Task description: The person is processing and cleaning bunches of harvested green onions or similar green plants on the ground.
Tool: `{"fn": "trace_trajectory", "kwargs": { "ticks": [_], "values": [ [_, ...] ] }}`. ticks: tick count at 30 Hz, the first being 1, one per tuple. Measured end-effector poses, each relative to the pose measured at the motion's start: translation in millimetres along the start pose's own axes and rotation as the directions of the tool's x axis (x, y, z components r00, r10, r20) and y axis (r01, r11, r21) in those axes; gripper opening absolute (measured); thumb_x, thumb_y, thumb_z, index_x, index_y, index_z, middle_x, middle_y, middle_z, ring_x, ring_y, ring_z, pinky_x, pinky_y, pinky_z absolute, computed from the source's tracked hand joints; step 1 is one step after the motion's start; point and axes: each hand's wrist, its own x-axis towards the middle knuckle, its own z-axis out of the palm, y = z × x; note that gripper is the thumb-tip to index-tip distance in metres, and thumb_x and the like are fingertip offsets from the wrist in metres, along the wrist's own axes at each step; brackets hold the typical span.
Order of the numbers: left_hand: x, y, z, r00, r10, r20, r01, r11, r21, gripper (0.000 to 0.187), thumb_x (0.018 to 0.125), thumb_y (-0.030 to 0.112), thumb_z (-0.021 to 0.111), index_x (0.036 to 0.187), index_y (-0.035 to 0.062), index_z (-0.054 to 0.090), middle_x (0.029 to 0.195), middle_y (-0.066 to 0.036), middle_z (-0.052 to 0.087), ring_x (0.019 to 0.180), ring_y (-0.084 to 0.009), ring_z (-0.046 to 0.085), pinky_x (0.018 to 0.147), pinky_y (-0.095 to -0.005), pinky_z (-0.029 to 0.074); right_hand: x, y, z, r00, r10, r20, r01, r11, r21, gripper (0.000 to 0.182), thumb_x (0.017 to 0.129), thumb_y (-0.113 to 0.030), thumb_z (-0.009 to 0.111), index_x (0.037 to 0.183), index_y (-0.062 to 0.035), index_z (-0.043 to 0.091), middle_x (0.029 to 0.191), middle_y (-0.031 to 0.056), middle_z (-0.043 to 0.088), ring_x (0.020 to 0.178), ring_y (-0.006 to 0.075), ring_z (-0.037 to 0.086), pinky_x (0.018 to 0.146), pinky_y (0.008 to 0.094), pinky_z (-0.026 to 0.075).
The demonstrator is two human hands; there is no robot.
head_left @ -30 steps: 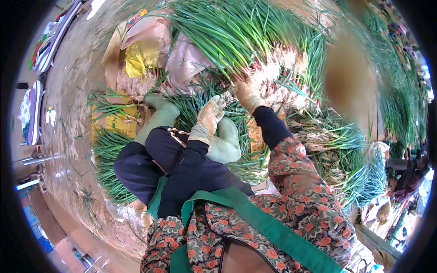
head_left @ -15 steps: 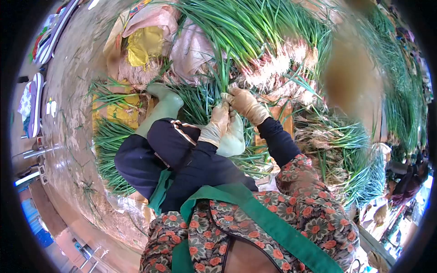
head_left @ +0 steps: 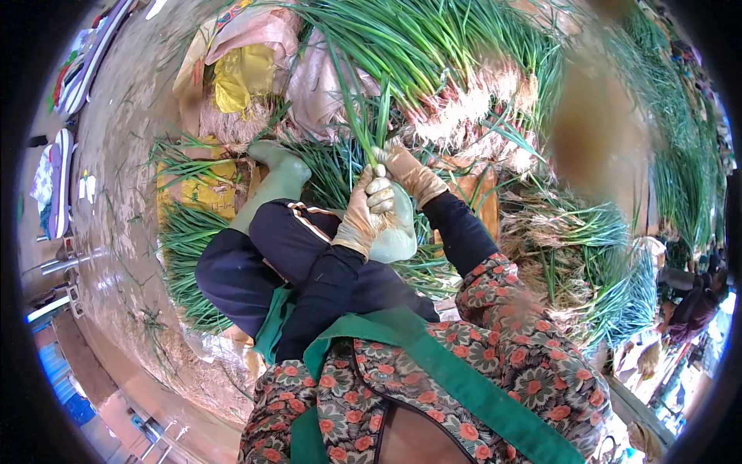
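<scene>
Long green onion stalks point(head_left: 357, 116) rise from my gloved left hand point(head_left: 366, 207), whose fingers are wrapped round their lower ends, with pale roots hanging below. Close beside it, my gloved right hand point(head_left: 407, 172) has its fingers bent together at the stalks; what it pinches is too small to make out. Beyond both hands lies a big pile of green onions point(head_left: 440, 58) with its whitish roots turned toward me. Dark green leaves point(head_left: 328, 172) lie on the ground just left of my hands.
Pale green boots point(head_left: 284, 172) are on my feet. Onions with dry roots point(head_left: 560, 224) lie at the right, more leaves point(head_left: 185, 259) at the left. A pink sack point(head_left: 259, 35) and a yellow bag point(head_left: 236, 81) stand at the upper left. A person point(head_left: 690, 305) is at the far right.
My left hand has turned, showing its curled fingers, and the stalks it holds now lean to the left. My right hand has shifted slightly left and toward me.
</scene>
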Motion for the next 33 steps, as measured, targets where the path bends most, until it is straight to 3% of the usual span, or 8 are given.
{"fn": "trace_trajectory", "kwargs": {
  "ticks": [3, 6, 12, 13, 19, 25, 28, 33],
  "values": [
    [13, 0, 24, 0.976, -0.047, 0.211, 0.043, 0.999, 0.024, 0.027, 0.092, 0.032, 0.050, 0.103, 0.0103, 0.061, 0.060, 0.003, 0.044, 0.044, -0.0063, 0.036, 0.039, -0.0205, 0.029, -60, 41, -11, 0.876, -0.087, 0.474, 0.461, 0.434, -0.774, 0.026, 0.082, -0.026, 0.052, 0.082, -0.0006, 0.060, 0.076, 0.0191, 0.064, 0.076, 0.0300, 0.064, 0.065, 0.0400, 0.049],
    [11, 3, 27, 0.979, 0.188, -0.079, -0.184, 0.981, 0.056, 0.029, 0.090, 0.035, 0.052, 0.101, 0.0105, 0.062, 0.059, 0.004, 0.042, 0.045, -0.0051, 0.035, 0.041, -0.0191, 0.027, -102, -17, -49, 0.555, 0.691, 0.463, -0.008, 0.561, -0.828, 0.023, 0.080, -0.021, 0.053, 0.091, -0.0027, 0.062, 0.080, 0.0140, 0.065, 0.080, 0.0282, 0.064, 0.068, 0.0387, 0.050],
    [17, 9, -6, 0.880, 0.259, -0.398, -0.088, 0.913, 0.399, 0.024, 0.089, 0.031, 0.056, 0.102, 0.0117, 0.060, 0.054, 0.009, 0.033, 0.042, -0.0043, 0.028, 0.039, -0.0187, 0.023, -3, -58, -89, 0.950, -0.290, -0.114, -0.029, 0.281, -0.959, 0.031, 0.085, -0.030, 0.053, 0.099, -0.0033, 0.059, 0.090, 0.0179, 0.063, 0.078, 0.0319, 0.063, 0.067, 0.0418, 0.049],
    [16, 10, -8, 0.842, 0.278, -0.463, -0.052, 0.895, 0.443, 0.023, 0.089, 0.028, 0.056, 0.105, 0.0119, 0.059, 0.055, 0.009, 0.034, 0.044, -0.0046, 0.030, 0.039, -0.0187, 0.024, 14, -56, -91, 0.937, -0.146, -0.317, -0.176, 0.587, -0.790, 0.030, 0.086, -0.031, 0.052, 0.095, -0.0039, 0.059, 0.086, 0.0177, 0.064, 0.077, 0.0326, 0.063, 0.066, 0.0424, 0.049],
    [27, 17, -7, 0.641, 0.556, -0.529, -0.024, 0.704, 0.710, 0.036, 0.089, 0.028, 0.055, 0.121, 0.0108, 0.052, 0.083, 0.000, 0.060, 0.078, -0.0138, 0.058, 0.062, -0.0247, 0.048, -18, -93, -51, 0.968, 0.156, -0.197, -0.250, 0.536, -0.806, 0.022, 0.085, -0.029, 0.054, 0.088, -0.0074, 0.060, 0.075, 0.0162, 0.063, 0.067, 0.0344, 0.062, 0.063, 0.0433, 0.049],
    [14, 22, -43, 0.747, 0.422, -0.513, -0.006, 0.777, 0.630, 0.032, 0.091, 0.031, 0.051, 0.115, 0.0093, 0.052, 0.083, -0.001, 0.060, 0.078, -0.0174, 0.059, 0.069, -0.0331, 0.051, -56, -59, -62, 0.847, -0.004, 0.532, 0.107, 0.981, -0.164, 0.020, 0.087, -0.025, 0.055, 0.091, -0.0056, 0.059, 0.080, 0.0120, 0.063, 0.074, 0.0155, 0.059, 0.073, 0.0326, 0.048],
    [12, 19, -36, 0.714, 0.414, -0.564, -0.039, 0.828, 0.559, 0.021, 0.092, 0.027, 0.049, 0.098, 0.0080, 0.055, 0.077, -0.003, 0.058, 0.067, -0.0174, 0.057, 0.063, -0.0336, 0.052, -23, -69, -50, 0.804, 0.269, 0.531, -0.545, 0.691, 0.475, 0.028, 0.088, -0.030, 0.058, 0.099, -0.0051, 0.062, 0.087, 0.0007, 0.063, 0.077, 0.0126, 0.058, 0.069, 0.0285, 0.047],
    [20, -2, -8, 0.563, 0.479, -0.673, -0.090, 0.846, 0.526, 0.025, 0.094, 0.027, 0.044, 0.092, 0.0048, 0.055, 0.070, -0.003, 0.055, 0.056, -0.0154, 0.052, 0.056, -0.0306, 0.049, 30, -62, -3, 0.886, 0.464, 0.015, -0.430, 0.810, 0.399, 0.038, 0.086, -0.037, 0.058, 0.096, -0.0004, 0.061, 0.086, 0.0060, 0.064, 0.077, 0.0125, 0.059, 0.065, 0.0264, 0.046]
  ]
}}
